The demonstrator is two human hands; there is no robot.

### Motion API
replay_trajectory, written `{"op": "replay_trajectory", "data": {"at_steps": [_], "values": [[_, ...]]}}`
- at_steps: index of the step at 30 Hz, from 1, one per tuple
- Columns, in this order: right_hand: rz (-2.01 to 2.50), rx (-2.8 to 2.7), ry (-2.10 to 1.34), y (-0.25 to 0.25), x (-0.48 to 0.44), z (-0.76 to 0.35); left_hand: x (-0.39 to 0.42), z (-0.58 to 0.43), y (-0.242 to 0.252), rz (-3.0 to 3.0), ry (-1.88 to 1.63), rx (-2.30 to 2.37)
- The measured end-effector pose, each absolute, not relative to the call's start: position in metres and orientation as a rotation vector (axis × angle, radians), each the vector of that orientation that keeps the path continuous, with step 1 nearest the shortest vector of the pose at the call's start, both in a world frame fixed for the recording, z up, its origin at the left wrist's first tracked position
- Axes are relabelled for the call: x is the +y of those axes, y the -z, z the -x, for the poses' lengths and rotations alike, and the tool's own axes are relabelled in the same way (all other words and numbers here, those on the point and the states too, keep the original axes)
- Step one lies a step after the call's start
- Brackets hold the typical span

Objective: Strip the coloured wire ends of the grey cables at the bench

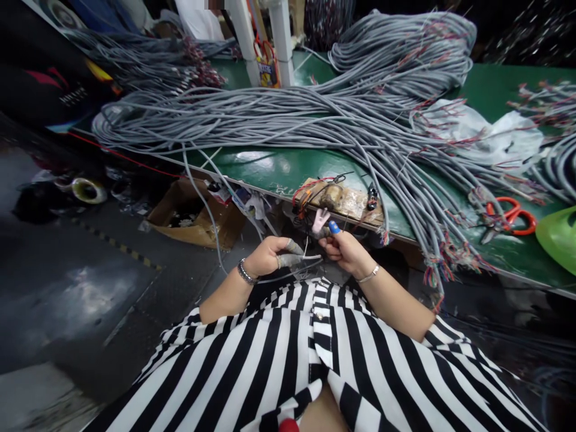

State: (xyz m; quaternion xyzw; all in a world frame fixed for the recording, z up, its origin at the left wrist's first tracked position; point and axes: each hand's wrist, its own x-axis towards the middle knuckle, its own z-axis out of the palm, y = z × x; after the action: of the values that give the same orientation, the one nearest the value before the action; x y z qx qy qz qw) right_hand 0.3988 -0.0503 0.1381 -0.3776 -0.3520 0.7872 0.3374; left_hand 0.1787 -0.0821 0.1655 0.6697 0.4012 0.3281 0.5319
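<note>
My left hand (269,257), with tape around its fingertips, pinches a grey cable (311,258) near its end. The cable's end points right, toward my other hand. Thumb and fingers of my right hand (347,253) are closed together, with a blue cover on the thumb; what they hold, if anything, is too small to make out. Just beyond that thumb is a pale pink clothespin (320,219) at the front of a tape-wrapped wooden board (360,207). Red and black wires and a brownish lump lie on the board at the table edge.
Long grey cables (252,117) lie across the green table (261,165), their stripped coloured ends hanging over the front right edge. Orange-handled scissors (508,217) and a bright green object (558,240) lie at the right. A cardboard box (198,231) stands below the table.
</note>
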Motion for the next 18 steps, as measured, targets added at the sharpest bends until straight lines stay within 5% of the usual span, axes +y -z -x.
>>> {"op": "replay_trajectory", "data": {"at_steps": [18], "values": [[0.977,-0.709,-1.84,-0.153,-0.034,-0.377,-0.041,-0.195,-0.16,-1.453,-0.825,0.931]]}}
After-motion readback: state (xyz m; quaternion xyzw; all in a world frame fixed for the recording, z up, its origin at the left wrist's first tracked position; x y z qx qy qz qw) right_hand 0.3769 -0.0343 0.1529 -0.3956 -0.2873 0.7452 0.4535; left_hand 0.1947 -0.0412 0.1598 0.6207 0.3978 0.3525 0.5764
